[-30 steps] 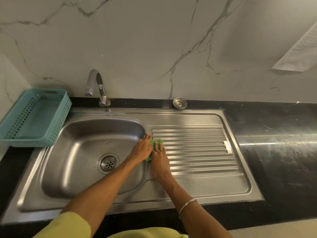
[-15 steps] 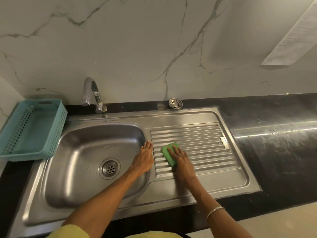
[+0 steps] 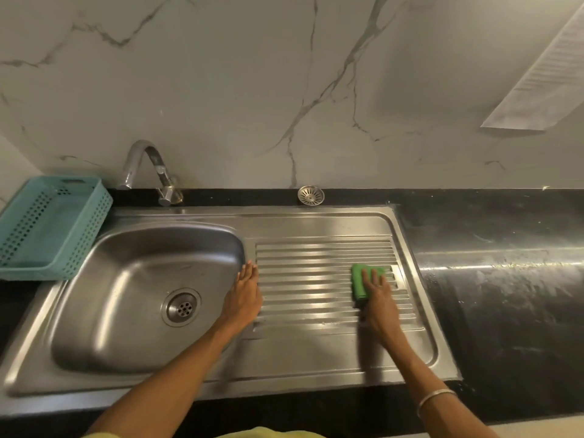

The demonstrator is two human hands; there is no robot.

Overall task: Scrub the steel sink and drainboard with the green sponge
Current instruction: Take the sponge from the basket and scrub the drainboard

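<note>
Right hand (image 3: pixel 377 295) presses flat, half-hiding the green sponge (image 3: pixel 360 279) on the drainboard (image 3: pixel 309 279); left hand (image 3: pixel 245 295) rests flat.

Sponge (image 3: pixel 360 279) on drainboard (image 3: pixel 316 343) right end; sink (image 3: pixel 126 311) left; basket (image 3: pixel 47 229) far left.

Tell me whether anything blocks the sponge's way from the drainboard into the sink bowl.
Only the left hand. It rests flat on the strip between the drainboard and the sink bowl, straight across from the green sponge, which the right hand presses near the drainboard's right end. The ribs between show nothing else.
</note>
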